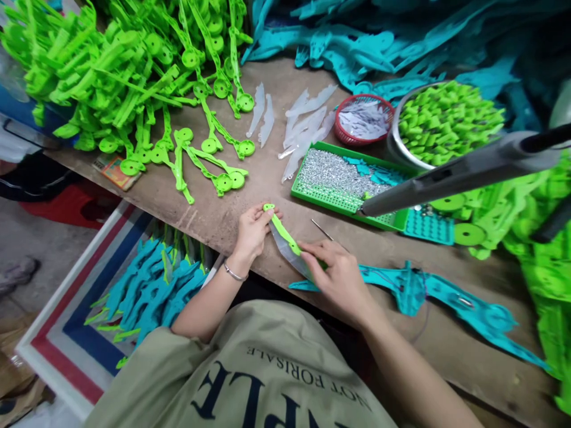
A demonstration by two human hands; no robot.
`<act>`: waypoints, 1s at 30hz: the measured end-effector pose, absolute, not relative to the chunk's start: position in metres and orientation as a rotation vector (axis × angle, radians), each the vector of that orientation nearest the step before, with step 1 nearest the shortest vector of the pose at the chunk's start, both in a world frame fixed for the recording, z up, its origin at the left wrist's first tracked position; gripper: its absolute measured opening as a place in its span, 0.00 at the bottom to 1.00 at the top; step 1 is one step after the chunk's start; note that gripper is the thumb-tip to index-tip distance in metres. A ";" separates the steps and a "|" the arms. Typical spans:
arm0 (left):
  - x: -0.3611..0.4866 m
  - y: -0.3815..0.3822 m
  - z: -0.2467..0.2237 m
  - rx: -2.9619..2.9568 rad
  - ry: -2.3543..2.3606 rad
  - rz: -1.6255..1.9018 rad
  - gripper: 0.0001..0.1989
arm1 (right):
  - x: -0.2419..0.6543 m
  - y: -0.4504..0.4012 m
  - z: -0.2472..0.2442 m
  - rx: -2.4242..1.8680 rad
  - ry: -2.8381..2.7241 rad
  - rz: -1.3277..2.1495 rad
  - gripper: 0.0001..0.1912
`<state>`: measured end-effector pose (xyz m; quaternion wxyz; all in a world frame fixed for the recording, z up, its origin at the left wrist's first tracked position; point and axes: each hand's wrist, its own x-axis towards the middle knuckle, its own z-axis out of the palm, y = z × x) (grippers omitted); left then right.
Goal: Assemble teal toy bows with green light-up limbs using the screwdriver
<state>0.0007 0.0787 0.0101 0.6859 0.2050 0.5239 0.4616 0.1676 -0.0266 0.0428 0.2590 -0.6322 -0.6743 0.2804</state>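
Observation:
My left hand (pixel 254 230) pinches the far end of a narrow green plastic piece (pixel 282 229). Along that piece lies a translucent blade-shaped plastic part (pixel 288 252). The near end of both is gripped by my right hand (pixel 336 270), which hides it. Under and beyond the right hand, a teal bow-shaped plastic frame (pixel 408 285) lies on the table near its front edge. A thin metal rod (pixel 322 229) rests on the tabletop just past my right fingers.
Green plastic parts (pixel 111 77) are heaped at the back left, teal ones (pixel 348 47) at the back. A green tray (pixel 343 178) holds small metal pieces. Beside it stand a red basket (pixel 341 128) and a metal bowl (pixel 395 139). A grey power screwdriver (pixel 446 172) juts in from the right.

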 end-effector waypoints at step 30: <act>0.025 -0.013 0.019 0.700 1.051 0.765 0.26 | 0.171 0.034 0.044 -1.430 -1.279 1.819 0.06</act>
